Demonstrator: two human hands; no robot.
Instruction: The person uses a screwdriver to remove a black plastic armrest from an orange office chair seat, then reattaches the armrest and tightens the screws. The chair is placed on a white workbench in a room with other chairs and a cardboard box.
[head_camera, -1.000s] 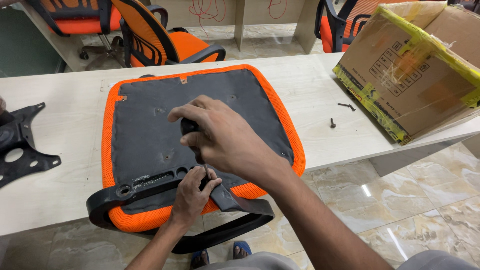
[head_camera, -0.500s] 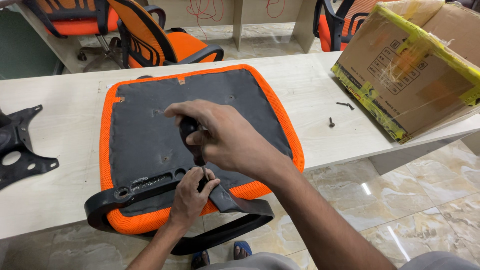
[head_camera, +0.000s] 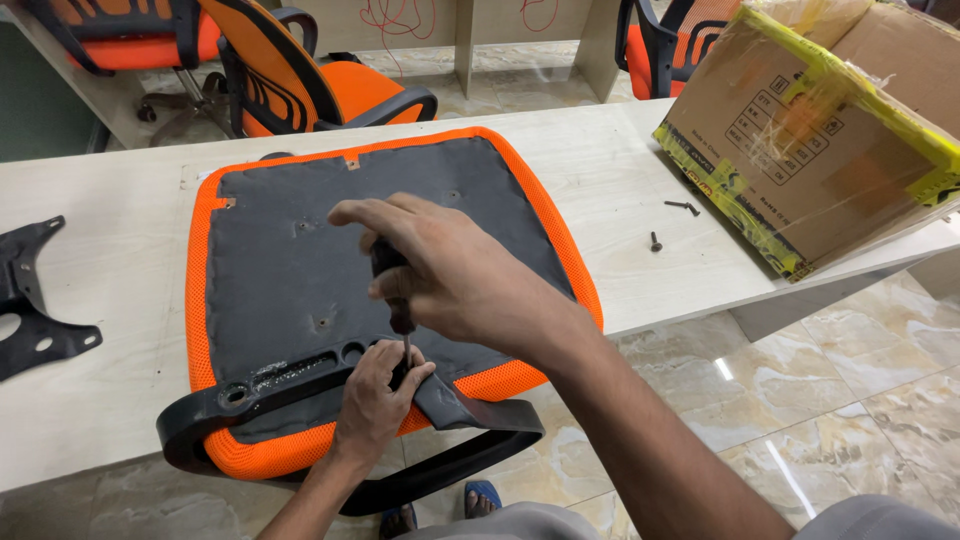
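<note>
The upturned orange seat cushion (head_camera: 300, 250) overhangs the table's (head_camera: 100, 390) near edge, with bare tabletop left and right. At that near edge the right hand (head_camera: 450, 270) is closed around an upright screwdriver (head_camera: 392, 285). Just below, the left hand (head_camera: 375, 400) pinches its tip against the black armrest (head_camera: 300, 440).

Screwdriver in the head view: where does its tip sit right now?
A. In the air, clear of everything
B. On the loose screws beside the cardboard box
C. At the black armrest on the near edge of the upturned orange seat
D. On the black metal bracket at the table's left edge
C: the right hand holds the screwdriver upright, its tip down at the armrest, where the left hand steadies it on the seat.
</note>
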